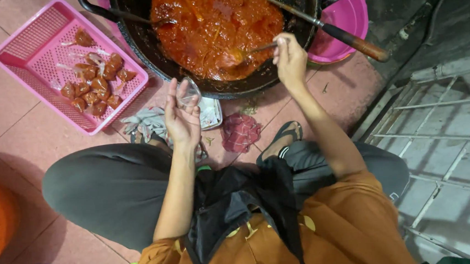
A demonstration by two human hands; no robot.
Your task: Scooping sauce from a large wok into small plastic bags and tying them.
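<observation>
Scooping is the step judged to be in hand: a small metal spoon (240, 53) is pinched at the end of its handle by the closed fingers of the right hand (290, 59), and its bowl is dipped into the thick red-orange chilli sauce (211, 23) near the front edge of the wide black round pan (146, 44). A small clear plastic bag (189, 92) is held upright in the left hand (182, 119), the fingers curled about it, just in front of the pan's rim and above the floor. A long ladle with a brown wooden handle (349, 37) is left resting across the pan's right side, untouched. To the left, on the pink tiled floor (2, 109), a pink perforated plastic basket (19, 42) is seen with a cluster of small filled sauce packets (94, 86) lying in it, well apart from both hands.

The next move is judged to call for a loaded spoon to be lifted level and carried to the bag's mouth, which must be kept open and steady so that nothing is spilled down its outside.
</observation>
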